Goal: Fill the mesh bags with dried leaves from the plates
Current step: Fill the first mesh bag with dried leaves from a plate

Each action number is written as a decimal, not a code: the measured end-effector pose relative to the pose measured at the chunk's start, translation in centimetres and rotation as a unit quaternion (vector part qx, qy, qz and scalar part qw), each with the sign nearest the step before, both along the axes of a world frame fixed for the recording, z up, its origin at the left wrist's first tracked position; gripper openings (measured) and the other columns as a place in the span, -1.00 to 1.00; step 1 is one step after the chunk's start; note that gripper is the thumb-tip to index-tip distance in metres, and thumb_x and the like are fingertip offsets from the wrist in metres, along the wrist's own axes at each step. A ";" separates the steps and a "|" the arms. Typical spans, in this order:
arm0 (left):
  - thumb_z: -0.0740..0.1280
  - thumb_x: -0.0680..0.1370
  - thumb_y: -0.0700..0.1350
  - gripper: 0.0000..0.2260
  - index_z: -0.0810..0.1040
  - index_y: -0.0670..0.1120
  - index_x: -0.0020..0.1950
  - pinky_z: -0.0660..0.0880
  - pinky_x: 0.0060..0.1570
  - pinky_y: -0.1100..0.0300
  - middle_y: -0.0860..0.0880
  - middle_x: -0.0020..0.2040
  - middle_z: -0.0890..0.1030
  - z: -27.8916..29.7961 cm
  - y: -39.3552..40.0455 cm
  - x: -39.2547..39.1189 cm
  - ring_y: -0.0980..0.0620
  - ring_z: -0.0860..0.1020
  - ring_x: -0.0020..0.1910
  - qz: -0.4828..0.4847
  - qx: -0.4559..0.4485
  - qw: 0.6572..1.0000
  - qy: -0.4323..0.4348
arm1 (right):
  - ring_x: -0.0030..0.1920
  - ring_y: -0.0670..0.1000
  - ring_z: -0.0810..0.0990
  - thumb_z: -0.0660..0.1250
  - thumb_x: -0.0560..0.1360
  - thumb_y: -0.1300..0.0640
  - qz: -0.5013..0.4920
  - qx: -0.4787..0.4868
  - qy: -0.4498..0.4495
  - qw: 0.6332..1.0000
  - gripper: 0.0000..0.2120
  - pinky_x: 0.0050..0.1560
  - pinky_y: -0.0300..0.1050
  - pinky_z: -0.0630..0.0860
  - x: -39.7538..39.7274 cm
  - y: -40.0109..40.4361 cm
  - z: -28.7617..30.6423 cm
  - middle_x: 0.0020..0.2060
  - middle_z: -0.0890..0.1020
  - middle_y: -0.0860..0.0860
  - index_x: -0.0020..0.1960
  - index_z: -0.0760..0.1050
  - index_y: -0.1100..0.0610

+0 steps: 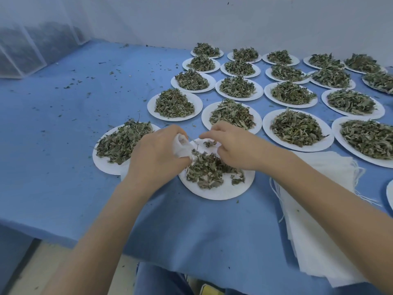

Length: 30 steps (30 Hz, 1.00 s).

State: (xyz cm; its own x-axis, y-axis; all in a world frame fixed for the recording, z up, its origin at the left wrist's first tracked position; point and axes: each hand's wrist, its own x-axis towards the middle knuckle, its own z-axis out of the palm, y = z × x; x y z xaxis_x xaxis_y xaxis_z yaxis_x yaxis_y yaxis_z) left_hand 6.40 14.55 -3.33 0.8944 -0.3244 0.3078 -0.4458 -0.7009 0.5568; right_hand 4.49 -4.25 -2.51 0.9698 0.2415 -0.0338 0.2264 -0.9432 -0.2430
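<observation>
My left hand (156,155) grips a white mesh bag (180,146) by its mouth, just over the far left rim of a white plate (221,191). Dried green leaves (209,170) lie scattered on that plate. My right hand (232,145) hovers over the plate's far side with fingers curled, pinching a few leaves beside the bag's opening. Most of the bag is hidden under my left hand.
Another plate of leaves (119,143) sits to the left, partly under my left hand. Several more plates heaped with leaves (295,128) fill the far right of the blue table (63,145). A stack of white mesh bags (314,226) lies at the near right. Netted racks (32,50) stand far left.
</observation>
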 end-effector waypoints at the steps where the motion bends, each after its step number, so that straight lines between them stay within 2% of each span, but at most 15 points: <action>1: 0.42 0.32 -0.09 -0.77 0.51 0.07 -0.07 0.48 -0.19 0.03 0.06 -0.20 0.57 0.0 0.0 0.0 -0.02 0.50 -0.16 0.001 0.000 1.000 0.001 | 0.16 0.06 0.46 0.06 0.58 0.24 0.011 -0.018 0.018 1.000 -0.56 0.15 -0.12 0.37 0.1 0.1 -0.1 0.32 0.31 0.04 0.44 0.28 0.03; 5: 0.43 0.33 -0.10 -0.77 0.52 0.04 -0.05 0.49 -0.18 0.01 0.05 -0.20 0.56 -0.1 0.1 0.1 -0.03 0.50 -0.16 -0.001 0.002 1.000 0.000 | 0.29 -0.02 0.35 0.03 0.59 0.19 0.024 -0.025 0.078 0.996 -0.60 0.31 -0.10 0.29 -0.2 -0.1 -0.4 0.31 0.32 -0.04 0.40 0.35 -0.01; 8: 0.42 0.33 -0.09 -0.76 0.51 0.06 -0.05 0.49 -0.16 0.03 0.06 -0.17 0.56 -0.2 0.0 0.2 -0.02 0.50 -0.14 -0.007 0.013 1.000 0.005 | 0.10 -0.12 0.36 0.14 0.56 0.03 0.029 -0.014 0.087 0.996 -0.60 0.19 -0.16 0.31 -1.0 -1.4 0.0 0.22 0.37 -0.07 0.40 0.32 -0.08; 10: 0.42 0.34 -0.07 -0.76 0.49 0.08 -0.05 0.47 -0.17 0.07 0.08 -0.16 0.56 -0.3 -0.1 0.2 -0.01 0.49 -0.14 -0.012 0.019 1.000 0.004 | -0.01 -0.15 0.35 0.21 0.46 -0.22 0.019 -0.027 0.094 0.995 -0.43 0.10 -0.15 0.34 -1.4 -2.2 0.3 0.17 0.32 -0.12 0.43 0.22 -0.15; 12: 0.43 0.34 -0.05 -0.77 0.48 0.10 -0.06 0.43 -0.20 0.13 0.11 -0.18 0.54 -0.3 -0.2 0.2 0.01 0.48 -0.15 -0.016 0.022 1.000 0.007 | -0.11 -0.20 0.37 0.27 0.36 -0.34 0.008 -0.047 0.102 0.994 -0.30 0.08 -0.12 0.40 -1.5 -2.3 0.2 0.17 0.27 -0.12 0.43 0.20 -0.16; 16: 0.43 0.31 -0.01 -0.74 0.45 0.13 -0.06 0.37 -0.21 0.16 0.17 -0.25 0.46 -0.1 -0.2 0.1 0.02 0.45 -0.17 -0.026 0.046 0.998 0.020 | -0.25 -0.27 0.32 0.36 0.44 -0.15 0.020 -0.012 0.049 0.999 -0.51 -0.02 -0.24 0.32 -1.1 -1.7 -0.9 0.13 0.37 -0.04 0.33 0.42 -0.08; 18: 0.43 0.30 0.01 -0.69 0.46 0.12 -0.01 0.41 -0.17 0.13 0.15 -0.21 0.48 0.0 -0.1 0.0 0.00 0.46 -0.13 -0.027 0.066 0.997 0.024 | -0.23 -0.23 0.32 0.38 0.45 -0.07 0.018 -0.001 0.014 1.000 -0.63 -0.03 -0.29 0.30 -1.0 -1.5 -1.1 0.09 0.49 -0.01 0.25 0.52 -0.05; 21: 0.43 0.30 0.02 -0.64 0.46 0.09 0.07 0.43 -0.16 0.12 0.09 -0.13 0.52 -0.1 0.0 -0.2 -0.01 0.48 -0.09 -0.025 0.092 0.995 0.026 | -0.16 -0.17 0.43 0.38 0.48 0.02 0.004 0.002 -0.017 1.000 -0.75 -0.11 -0.34 0.31 -1.3 -1.4 -1.0 -0.03 0.64 -0.01 0.15 0.60 0.00; 24: 0.43 0.31 0.00 -0.63 0.45 0.08 0.08 0.44 -0.13 0.10 0.07 -0.12 0.52 -0.2 0.0 -0.3 -0.03 0.49 -0.09 -0.033 0.100 0.994 0.027 | -0.12 -0.04 0.60 0.36 0.50 0.08 -0.011 0.022 -0.034 0.999 -0.81 -0.07 -0.23 0.42 -1.6 -1.3 -0.1 -0.13 0.68 0.01 0.08 0.65 0.06; 30: 0.42 0.33 -0.01 -0.64 0.46 0.05 0.10 0.42 -0.15 0.10 0.10 -0.14 0.46 0.2 -0.5 -0.1 -0.03 0.48 -0.09 -0.046 0.111 0.993 -0.002 | -0.17 0.04 0.60 0.36 0.50 0.11 0.000 0.059 -0.112 0.992 -0.83 -0.06 -0.06 0.45 -2.1 -1.0 3.1 -0.19 0.67 0.09 -0.02 0.67 0.16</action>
State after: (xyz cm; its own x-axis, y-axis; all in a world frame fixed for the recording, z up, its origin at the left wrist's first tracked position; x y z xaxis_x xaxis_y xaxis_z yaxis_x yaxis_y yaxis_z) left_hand 6.35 14.05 -3.11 0.8564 -0.4658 0.2225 -0.5161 -0.7620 0.3911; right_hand 2.38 -5.26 0.57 0.9499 0.2302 0.2114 0.2866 -0.9114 -0.2955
